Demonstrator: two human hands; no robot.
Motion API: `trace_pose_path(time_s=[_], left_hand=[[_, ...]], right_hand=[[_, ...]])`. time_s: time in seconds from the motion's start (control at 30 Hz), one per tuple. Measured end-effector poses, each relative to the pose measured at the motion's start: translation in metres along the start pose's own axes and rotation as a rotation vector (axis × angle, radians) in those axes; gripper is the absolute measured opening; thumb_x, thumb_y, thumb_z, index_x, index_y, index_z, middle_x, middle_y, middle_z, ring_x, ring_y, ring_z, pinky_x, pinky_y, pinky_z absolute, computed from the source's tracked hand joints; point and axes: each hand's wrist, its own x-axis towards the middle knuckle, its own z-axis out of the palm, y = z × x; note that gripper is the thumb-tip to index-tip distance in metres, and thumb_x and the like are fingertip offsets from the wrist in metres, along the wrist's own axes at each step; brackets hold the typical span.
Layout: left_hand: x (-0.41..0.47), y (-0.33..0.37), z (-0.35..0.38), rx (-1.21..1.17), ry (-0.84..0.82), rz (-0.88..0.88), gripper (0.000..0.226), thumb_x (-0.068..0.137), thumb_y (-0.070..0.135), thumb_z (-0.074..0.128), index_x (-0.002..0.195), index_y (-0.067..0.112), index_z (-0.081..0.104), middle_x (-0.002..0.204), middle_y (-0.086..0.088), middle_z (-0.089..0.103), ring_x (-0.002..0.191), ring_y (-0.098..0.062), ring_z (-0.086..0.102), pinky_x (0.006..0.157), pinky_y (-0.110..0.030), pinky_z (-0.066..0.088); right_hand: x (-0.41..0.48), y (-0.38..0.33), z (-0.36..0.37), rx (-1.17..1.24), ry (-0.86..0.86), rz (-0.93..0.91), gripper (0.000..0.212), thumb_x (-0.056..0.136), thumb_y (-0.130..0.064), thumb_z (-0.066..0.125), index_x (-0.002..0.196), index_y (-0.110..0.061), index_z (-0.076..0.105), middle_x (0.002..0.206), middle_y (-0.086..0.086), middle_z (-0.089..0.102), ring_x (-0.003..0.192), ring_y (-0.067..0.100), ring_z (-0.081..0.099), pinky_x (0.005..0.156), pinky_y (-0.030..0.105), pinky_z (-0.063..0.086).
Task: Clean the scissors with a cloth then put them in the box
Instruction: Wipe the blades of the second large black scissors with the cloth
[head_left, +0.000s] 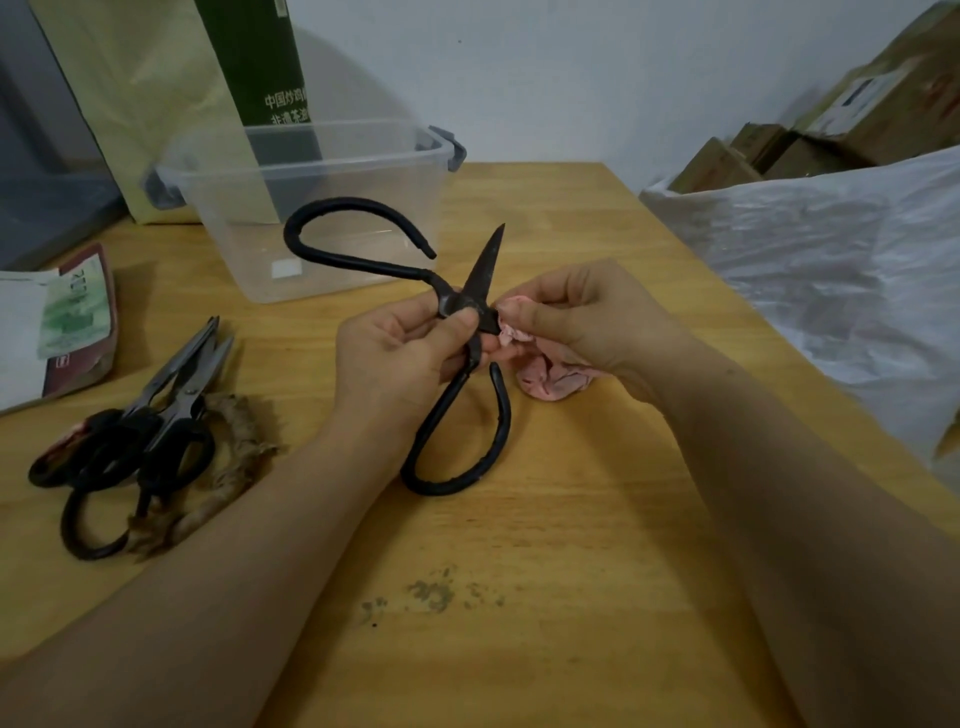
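**Cloth at the blade root, box just beyond the far handle**

The wooden worktop (571, 519) carries everything. Toward its far left stands the clear plastic box (311, 162), open at the top and with no scissors in it that can be seen. The black scissors (483, 280) are held up just in front of it, blades spread. Their long axis runs from the near handle loop, low over the worktop, away to the far loop, which overlaps the box wall in the view. One blade shows in full, its tip pointing away and slightly right. The other is hidden behind the hands.

The left hand (400, 353) grips the scissors at the pivot, thumb on top and fingers clamped round the joint. The right hand (582, 317) pinches the pink cloth (550, 382) between thumb and fingers and presses it to the blade root, just right of the pivot. The rest of the cloth hangs to the worktop. I judge the wipe should run from root to tip, away from the person. The left hand is nearer the box, so it is better placed for the drop.

More scissors (156, 431) lie heaped at the left, apparently waiting.

As for writing, the cardboard cartons (883, 104) at far right bear a label too blurred to read. The dark green carton (260, 62) behind the box has white Chinese characters starting "中国"; the rest is soft and cut off. The green-and-red packet (72, 322) shows marks I cannot read. A small white sticker (287, 268) on the box looks blank.
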Motion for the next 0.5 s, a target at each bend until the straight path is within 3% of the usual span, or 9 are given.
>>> trace_pose_path(time_s=[0.1,0.2,0.33,0.43,0.5], left_hand=[[0.000,-0.001,0.002,0.010,-0.006,0.012,0.015,0.087,-0.004,0.058,0.091,0.007,0.068,0.074,-0.004,0.073,0.067,-0.014,0.070,0.063,-0.020,0.055],[0.001,-0.002,0.004,0.006,0.010,0.016,0.017,0.087,-0.003,0.059,0.088,0.010,0.069,0.073,-0.001,0.073,0.068,-0.014,0.070,0.064,-0.021,0.056],[0.001,-0.003,0.004,0.005,0.005,0.017,0.016,0.087,-0.002,0.059,0.089,0.009,0.069,0.074,-0.003,0.073,0.069,-0.015,0.070,0.066,-0.024,0.057],[0.002,-0.002,0.003,0.005,0.002,0.024,0.015,0.088,-0.002,0.059,0.088,0.008,0.069,0.079,-0.007,0.073,0.071,-0.018,0.071,0.067,-0.024,0.057],[0.002,-0.002,0.003,-0.010,-0.007,0.012,0.015,0.088,-0.003,0.058,0.086,0.008,0.069,0.077,-0.008,0.073,0.070,-0.017,0.071,0.064,-0.021,0.056]], right_hand=[[-0.002,-0.001,0.013,0.092,0.075,-0.038,0.010,0.090,-0.004,0.060,0.084,-0.002,0.068,0.069,0.012,0.067,0.053,0.013,0.066,0.048,0.022,0.052],[-0.001,-0.004,0.023,0.221,0.170,-0.034,0.009,0.090,-0.004,0.060,0.084,0.000,0.065,0.070,0.016,0.063,0.045,0.015,0.062,0.040,0.019,0.047],[0.000,-0.007,0.012,0.241,0.086,0.066,0.020,0.089,-0.010,0.064,0.102,0.004,0.064,0.085,0.019,0.068,0.055,0.015,0.067,0.050,0.021,0.053],[-0.003,-0.005,0.001,0.120,-0.043,0.073,0.013,0.089,-0.010,0.063,0.096,-0.004,0.070,0.078,0.008,0.074,0.068,0.010,0.070,0.061,0.018,0.054],[-0.003,-0.002,0.000,0.037,-0.030,0.012,0.010,0.088,-0.010,0.063,0.094,-0.010,0.071,0.070,-0.002,0.073,0.067,0.005,0.069,0.060,0.015,0.052]])
